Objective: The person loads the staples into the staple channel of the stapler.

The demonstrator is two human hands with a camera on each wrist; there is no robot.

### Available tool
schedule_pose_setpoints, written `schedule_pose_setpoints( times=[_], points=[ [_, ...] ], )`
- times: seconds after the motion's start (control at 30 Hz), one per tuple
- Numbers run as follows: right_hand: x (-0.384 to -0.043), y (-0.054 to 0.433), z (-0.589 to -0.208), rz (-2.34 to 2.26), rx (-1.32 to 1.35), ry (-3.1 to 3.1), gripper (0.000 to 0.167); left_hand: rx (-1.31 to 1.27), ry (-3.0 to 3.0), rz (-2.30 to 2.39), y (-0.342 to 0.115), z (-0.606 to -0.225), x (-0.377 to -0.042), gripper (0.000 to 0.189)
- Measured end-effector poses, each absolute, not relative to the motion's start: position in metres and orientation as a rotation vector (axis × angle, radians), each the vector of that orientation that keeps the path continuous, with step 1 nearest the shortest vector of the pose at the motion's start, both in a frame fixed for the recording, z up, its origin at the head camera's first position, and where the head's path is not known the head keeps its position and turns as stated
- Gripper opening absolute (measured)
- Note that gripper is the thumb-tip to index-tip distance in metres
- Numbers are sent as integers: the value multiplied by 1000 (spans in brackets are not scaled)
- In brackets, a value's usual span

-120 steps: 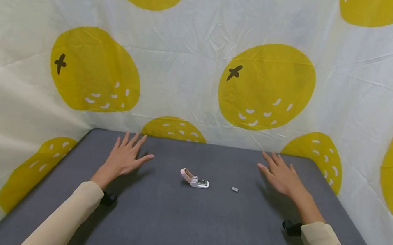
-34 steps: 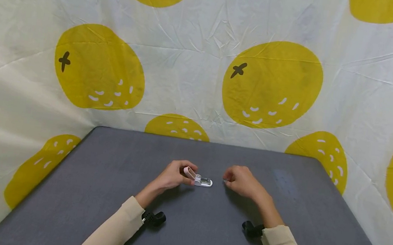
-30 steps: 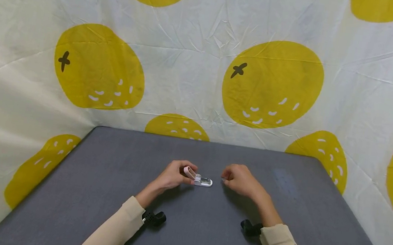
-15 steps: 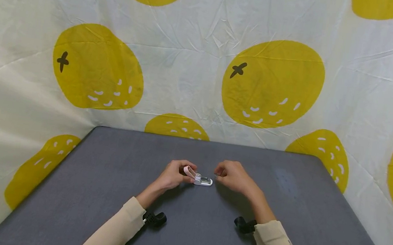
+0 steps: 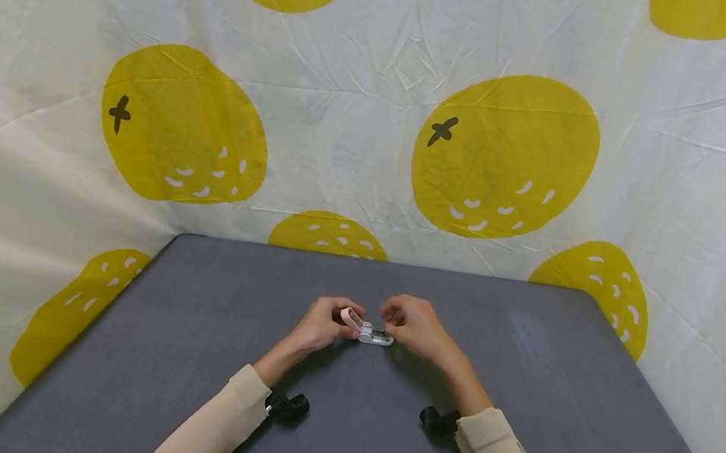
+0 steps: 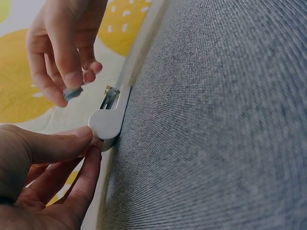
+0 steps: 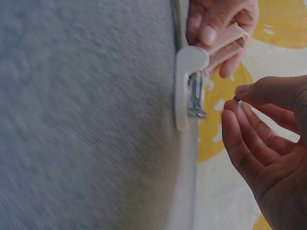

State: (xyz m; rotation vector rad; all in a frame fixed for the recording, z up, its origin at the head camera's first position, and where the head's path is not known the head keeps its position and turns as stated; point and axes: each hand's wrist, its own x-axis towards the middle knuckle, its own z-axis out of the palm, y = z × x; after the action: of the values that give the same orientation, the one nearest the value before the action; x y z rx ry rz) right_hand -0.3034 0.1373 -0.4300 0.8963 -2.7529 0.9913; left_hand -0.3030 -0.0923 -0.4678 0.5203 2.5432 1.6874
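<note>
A small pink-and-white stapler sits on the grey table with its pink top arm swung up and the metal staple channel exposed. My left hand grips it by the pink arm at the hinge end, thumb on one side and fingers on the other. Between thumb and fingertips, my right hand pinches a short grey strip of staples. In the left wrist view the strip hangs beside and a little above the channel, apart from it. The right wrist view shows only a sliver of the strip, the fingertips hiding the rest.
The dark grey tabletop spreads around both hands. A white curtain printed with yellow fruit hangs behind the far edge and along the sides. Black cameras are strapped to both wrists.
Both hands came in from the table's sides; the left took hold of the stapler, the right picked up the staple strip. Over the last second the right hand moved left, over the stapler's open end.
</note>
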Motion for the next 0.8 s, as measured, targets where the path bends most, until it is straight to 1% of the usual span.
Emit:
schedule_pose_setpoints(
  times=[0.2, 0.47, 0.8],
  points=[
    [-306, 133, -439, 1031, 924, -2719, 16, 549, 2567, 1663, -94, -469, -304, 34],
    [-305, 134, -446, 1118, 888, -2752, 14, 525, 2565, 1655, -93, -472, -304, 32],
    [-307, 133, -457, 1130, 867, -2765, 12, 554, 2553, 1671, -95, -474, -300, 29]
  ],
)
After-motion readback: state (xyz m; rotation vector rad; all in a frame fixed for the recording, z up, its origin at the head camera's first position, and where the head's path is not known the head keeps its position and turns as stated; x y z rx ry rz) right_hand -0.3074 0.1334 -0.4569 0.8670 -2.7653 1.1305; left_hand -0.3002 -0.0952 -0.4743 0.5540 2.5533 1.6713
